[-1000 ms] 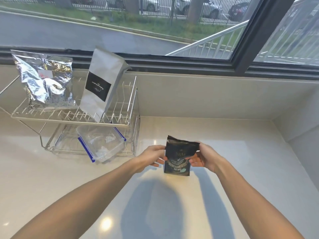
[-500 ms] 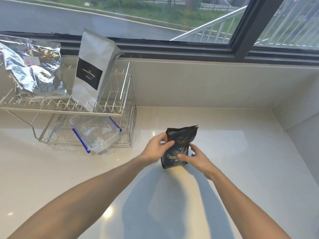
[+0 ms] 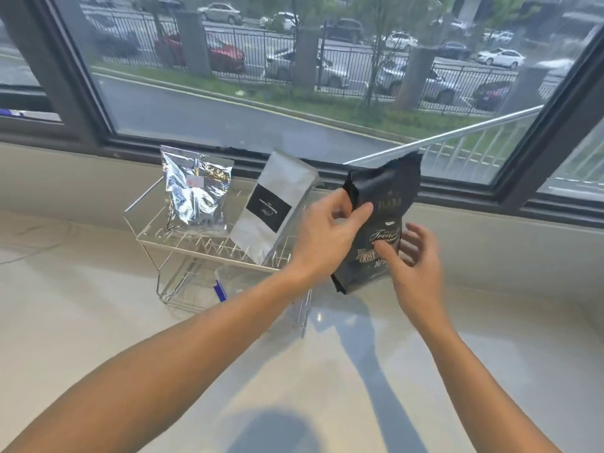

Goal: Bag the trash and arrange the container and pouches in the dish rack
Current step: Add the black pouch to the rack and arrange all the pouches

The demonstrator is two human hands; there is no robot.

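Observation:
A black pouch with gold lettering hangs upright in the air, just right of the wire dish rack. My left hand pinches its upper left edge. My right hand touches its lower front with spread fingers. On the rack's upper tier a crinkled silver pouch leans at the left and a white pouch with a black label leans at the right. The clear container with blue clips lies on the lower tier, mostly hidden behind my left forearm.
The rack stands on a pale counter against a low sill wall under a wide window. A thin cable lies on the counter at the far left.
The black pouch rose from the counter to the height of the rack's upper tier and moved toward the rack. My left hand shifted to its top edge. The camera tilted up.

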